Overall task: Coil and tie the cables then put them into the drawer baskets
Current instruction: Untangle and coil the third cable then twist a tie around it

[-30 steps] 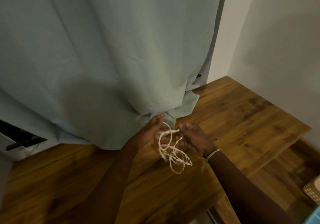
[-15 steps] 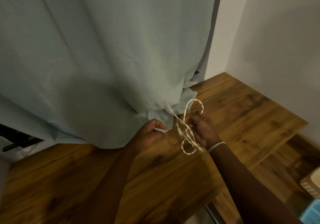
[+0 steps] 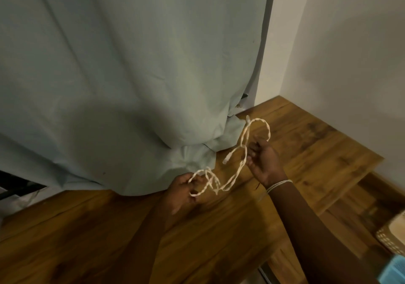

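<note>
A thin white twisted cable [image 3: 235,175] hangs in loose loops between both hands above the wooden tabletop [image 3: 219,240]. My left hand [image 3: 183,190] pinches one looped end near the curtain's hem. My right hand [image 3: 262,162] holds the other part higher and to the right, with a loop arching above its fingers and a free end dangling between the hands. A woven basket [image 3: 392,237] shows only as a corner at the right edge, below the tabletop.
A pale green curtain [image 3: 131,75] hangs across the back and bunches onto the tabletop. White walls [image 3: 350,64] meet in the far right corner. A blue object [image 3: 394,270] pokes in at the bottom right. A lower wooden surface [image 3: 355,209] lies right of the tabletop.
The hands have moved apart: the right hand rose to the right and the left hand sank lower. The bunched cable is now drawn out into longer loops between them.
</note>
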### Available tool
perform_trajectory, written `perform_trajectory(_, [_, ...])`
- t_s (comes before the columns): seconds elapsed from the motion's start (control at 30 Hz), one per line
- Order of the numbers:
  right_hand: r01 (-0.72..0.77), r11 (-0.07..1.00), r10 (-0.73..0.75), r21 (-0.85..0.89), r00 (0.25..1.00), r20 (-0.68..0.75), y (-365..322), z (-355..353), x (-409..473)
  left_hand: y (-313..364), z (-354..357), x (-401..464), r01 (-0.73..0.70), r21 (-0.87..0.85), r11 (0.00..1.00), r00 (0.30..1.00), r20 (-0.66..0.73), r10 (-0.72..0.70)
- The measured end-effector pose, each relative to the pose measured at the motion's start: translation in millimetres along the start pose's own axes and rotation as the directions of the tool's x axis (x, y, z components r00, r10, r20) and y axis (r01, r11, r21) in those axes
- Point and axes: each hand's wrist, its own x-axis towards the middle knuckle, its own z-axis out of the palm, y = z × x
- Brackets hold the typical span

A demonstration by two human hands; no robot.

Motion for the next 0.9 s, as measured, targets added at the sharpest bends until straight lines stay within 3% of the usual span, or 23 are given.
perform_trajectory(0.13, [0.115, 0.981, -0.121, -0.157, 0.992, -0.028, -21, -11, -4, 0, -26, 8, 0.008, -0.130, 0.991, 0.976, -0.217, -0.036])
perform_trajectory(0.23, [0.195, 0.928, -0.263, -0.316, 0.946, -0.187, -30, -14, -8, 6, -35, 13, 0.014, -0.351, 0.936, 0.966, -0.238, -0.104])
perform_trajectory(0.33, [0.193, 0.962, -0.252, -0.195, 0.903, -0.347, -39, -22, -8, 16, -40, 7, 0.167, -0.501, 0.849, 0.986, 0.063, -0.157])
perform_trajectory(0.4, [0.159, 0.977, -0.202, -0.142, 0.905, -0.374, -43, -26, -5, 19, -41, 2, 0.157, -0.344, 0.926, 0.976, 0.196, -0.093])
perform_trajectory(0.47, [0.070, 0.980, -0.127, -0.185, 0.938, -0.321, -41, -25, -1, 27, -31, -2, 0.075, -0.232, 0.970, 0.957, 0.291, -0.004])
perform_trajectory(0.57, [-0.067, 0.940, -0.002, -0.335, 0.979, -0.204, -28, -20, 3, 38, -12, 3, 0.031, -0.325, 0.945, 0.939, 0.333, 0.084])
perform_trajectory(0.73, [-0.031, 0.682, -0.023, -0.731, 0.998, -0.063, -17, -18, -1, 59, 9, 12, 0.028, -0.318, 0.948, 0.974, 0.223, 0.046])
perform_trajectory(0.83, [0.096, 0.360, -0.285, -0.928, 0.958, -0.011, -19, -13, -4, 74, 18, 12, -0.036, -0.281, 0.959, 0.990, 0.119, 0.072])
perform_trajectory(0.9, [0.248, 0.205, -0.566, -0.947, 0.819, 0.093, -24, 1, -23, 79, 23, 11, -0.070, -0.259, 0.963, 0.993, 0.069, 0.090])
